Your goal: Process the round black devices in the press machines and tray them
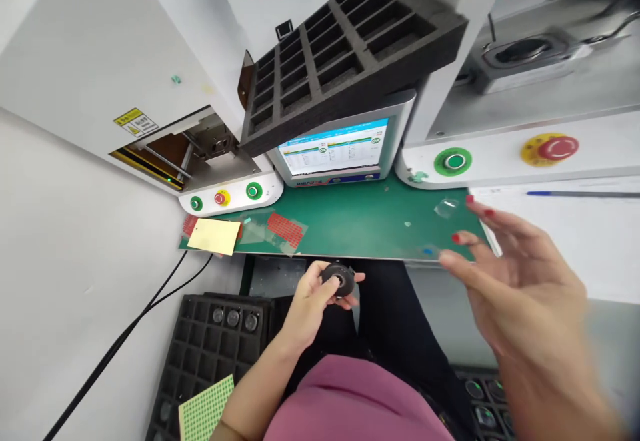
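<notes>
Left hand [313,297] gripping small black round part [339,279] over lap, off green mat [360,224]. Right hand [515,287] open, empty. Could slip, drop to floor.

Round green "OK" marks can be made out on the monitor screen [334,149], which stands beyond the left hand [311,301], but the table rows and the red lettering on the bezel below them are too small to be read. A yellow warning label [135,122] is seen on the white machine housing far up and to the left of that hand, its print too fine to be read. No other legible writing is shown.
</notes>
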